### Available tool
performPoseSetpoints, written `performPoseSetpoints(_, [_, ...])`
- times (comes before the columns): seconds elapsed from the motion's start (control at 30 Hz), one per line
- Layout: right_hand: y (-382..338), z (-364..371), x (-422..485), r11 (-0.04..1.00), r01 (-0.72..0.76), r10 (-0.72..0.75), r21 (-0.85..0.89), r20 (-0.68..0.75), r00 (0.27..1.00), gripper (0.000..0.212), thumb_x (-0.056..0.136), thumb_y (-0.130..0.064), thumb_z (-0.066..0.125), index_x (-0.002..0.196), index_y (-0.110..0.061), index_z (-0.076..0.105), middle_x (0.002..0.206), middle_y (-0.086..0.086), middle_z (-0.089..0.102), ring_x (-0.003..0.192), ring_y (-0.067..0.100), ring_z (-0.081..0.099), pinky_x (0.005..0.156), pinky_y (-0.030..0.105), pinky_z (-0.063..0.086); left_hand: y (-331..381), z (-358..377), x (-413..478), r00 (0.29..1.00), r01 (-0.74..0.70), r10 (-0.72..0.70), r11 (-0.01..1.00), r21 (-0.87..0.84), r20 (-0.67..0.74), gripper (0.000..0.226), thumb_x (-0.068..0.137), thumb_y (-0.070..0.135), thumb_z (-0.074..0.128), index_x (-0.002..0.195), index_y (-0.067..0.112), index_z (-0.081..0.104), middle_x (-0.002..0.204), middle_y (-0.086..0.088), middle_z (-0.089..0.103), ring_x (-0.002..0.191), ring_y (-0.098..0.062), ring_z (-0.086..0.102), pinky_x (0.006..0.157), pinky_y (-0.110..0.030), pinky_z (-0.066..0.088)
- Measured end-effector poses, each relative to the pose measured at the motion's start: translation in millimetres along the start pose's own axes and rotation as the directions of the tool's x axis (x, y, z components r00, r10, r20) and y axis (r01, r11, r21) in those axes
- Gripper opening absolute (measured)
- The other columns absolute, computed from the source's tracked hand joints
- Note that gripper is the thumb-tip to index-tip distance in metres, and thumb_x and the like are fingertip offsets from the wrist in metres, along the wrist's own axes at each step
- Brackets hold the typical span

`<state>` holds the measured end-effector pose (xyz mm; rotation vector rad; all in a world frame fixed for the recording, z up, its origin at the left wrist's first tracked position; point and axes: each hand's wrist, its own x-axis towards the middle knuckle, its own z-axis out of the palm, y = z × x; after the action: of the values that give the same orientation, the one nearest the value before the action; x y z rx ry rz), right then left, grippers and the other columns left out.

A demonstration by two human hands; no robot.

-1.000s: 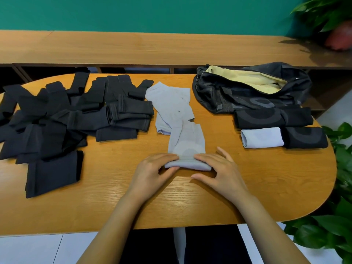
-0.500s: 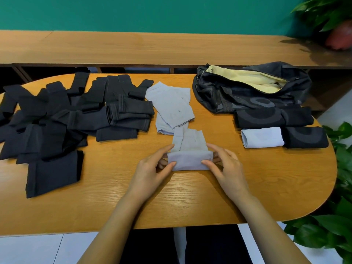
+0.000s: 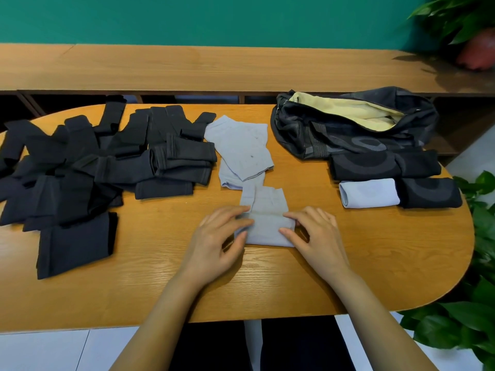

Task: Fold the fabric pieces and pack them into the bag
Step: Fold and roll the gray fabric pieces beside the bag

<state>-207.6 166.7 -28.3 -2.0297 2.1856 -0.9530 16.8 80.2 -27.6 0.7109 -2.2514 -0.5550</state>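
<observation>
Mid-table, near side: grey piece (image 3: 267, 226), part-folded. Near end doubled over into a thick band, far end flat and poking out toward far side.

L hand (image 3: 214, 236) at left end of band: fingers curled over top, thumb against near edge, pinching the fabric. R hand (image 3: 316, 236) at right end, same way: forefinger on top, thumb at near edge, clamped on the fabric. Both forearms in from near edge of table (image 3: 375, 277).

Just beyond far end of grey piece, seemingly touching it: loose grey pieces (image 3: 241, 148), unfolded, overlapped, at least two layers.

Left half of table: dark pile (image 3: 107, 162), many unfolded dark pieces heaped and crossing. At its near edge: single dark piece (image 3: 75, 245), lying flat.

Far right: bag (image 3: 348, 135), dark, slumped, mouth open w/ pale yellow lining showing. Right against its near side: far dark rolls (image 3: 364, 167), two, side by side. Next row nearer: grey roll (image 3: 368, 192) on left, touching dark roll (image 3: 431, 192) on right. All four outside the bag.

Behind table: long wooden bench (image 3: 187, 68), then green wall (image 3: 214, 17). Far-right corner: reddish pot (image 3: 476, 52) w/ leaves above. Right of table, near side: leafy plant (image 3: 479, 263).
</observation>
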Motion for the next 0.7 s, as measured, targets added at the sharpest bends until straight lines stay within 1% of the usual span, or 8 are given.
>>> performPoseSetpoints(0.13, [-2.6,-1.5,-0.6,1.000,0.019,-0.019,0.001,-0.028,0.999,0.047,0.091,-0.051,0.049,0.125,-0.021,0.062,0.118,-0.006,0.053,0.111,0.009,0.046,0.093,0.032,0.037,-1.4,1.4,0.1,0.990,0.078,-0.082,0.996,0.038,0.115,0.037,0.092,0.046,0.054,0.119,0.026,0.070,0.127,0.013,0.063,0.124,-0.001,0.052,0.104,-0.037,0.044])
performPoseSetpoints(0.2, [-4.8,-2.4,-1.0,0.997,0.064,-0.063,0.038,-0.015,0.998,0.047,0.093,-0.049,0.049,0.131,-0.023,0.059,0.134,-0.004,0.051,0.125,0.010,0.043,0.105,0.033,0.031,-2.7,2.3,1.8,0.984,0.105,-0.110,0.994,0.036,0.138,0.039,0.091,0.049,0.054,0.120,0.027,0.069,0.127,0.015,0.063,0.123,0.000,0.052,0.104,-0.039,0.045])
performPoseSetpoints(0.3, [-6.3,-2.8,-1.6,0.988,0.139,-0.145,0.074,0.087,0.986,0.052,0.096,-0.056,0.042,0.139,-0.028,0.051,0.148,-0.011,0.042,0.140,0.003,0.030,0.119,0.029,0.013,-3.3,2.2,3.4,0.981,0.123,-0.126,0.992,0.030,0.147,0.041,0.090,0.051,0.054,0.121,0.029,0.069,0.128,0.017,0.062,0.124,0.002,0.050,0.105,-0.038,0.044])
performPoseSetpoints(0.33, [-5.8,-2.4,-1.2,0.986,0.147,-0.156,0.075,0.131,0.979,0.055,0.097,-0.059,0.039,0.140,-0.029,0.050,0.149,-0.013,0.040,0.141,0.001,0.028,0.120,0.028,0.010,-3.3,2.1,3.4,0.981,0.122,-0.125,0.992,0.027,0.146,0.041,0.090,0.052,0.055,0.121,0.029,0.069,0.128,0.017,0.062,0.124,0.001,0.050,0.105,-0.038,0.044])
performPoseSetpoints(0.43, [-3.6,-0.3,-0.1,0.990,0.128,-0.137,0.057,0.223,0.965,0.061,0.093,-0.070,0.034,0.138,-0.034,0.052,0.145,-0.019,0.046,0.136,-0.006,0.033,0.121,0.035,0.016,-3.3,2.5,2.9,0.983,0.122,-0.122,0.992,0.012,0.135,0.043,0.088,0.053,0.057,0.121,0.027,0.069,0.128,0.015,0.062,0.124,0.000,0.051,0.105,-0.039,0.044])
performPoseSetpoints(0.5, [-2.4,1.3,0.2,0.992,0.115,-0.123,0.050,0.227,0.966,0.064,0.090,-0.074,0.034,0.137,-0.036,0.053,0.143,-0.021,0.047,0.134,-0.009,0.034,0.121,0.034,0.016,-3.3,2.7,2.4,0.983,0.128,-0.127,0.992,0.002,0.133,0.047,0.085,0.056,0.060,0.121,0.027,0.069,0.129,0.015,0.062,0.125,0.000,0.051,0.105,-0.039,0.044])
performPoseSetpoints(0.6, [-1.1,2.1,0.2,0.993,0.111,-0.117,0.042,0.228,0.967,0.065,0.088,-0.076,0.035,0.138,-0.038,0.051,0.143,-0.023,0.045,0.133,-0.014,0.029,0.120,0.030,0.012,-3.2,2.1,2.0,0.981,0.130,-0.129,0.992,0.006,0.147,0.057,0.079,0.063,0.062,0.123,0.027,0.068,0.130,0.015,0.061,0.126,-0.001,0.050,0.106,-0.037,0.043])
performPoseSetpoints(0.7, [-0.4,1.8,0.0,0.993,0.098,-0.110,0.065,0.224,0.968,0.066,0.086,-0.077,0.038,0.138,-0.039,0.050,0.143,-0.025,0.044,0.133,-0.016,0.027,0.120,0.029,0.010,-3.7,1.9,2.2,0.978,0.135,-0.135,0.991,0.010,0.159,0.057,0.078,0.061,0.063,0.124,0.027,0.067,0.131,0.015,0.061,0.126,-0.002,0.050,0.106,-0.038,0.043])
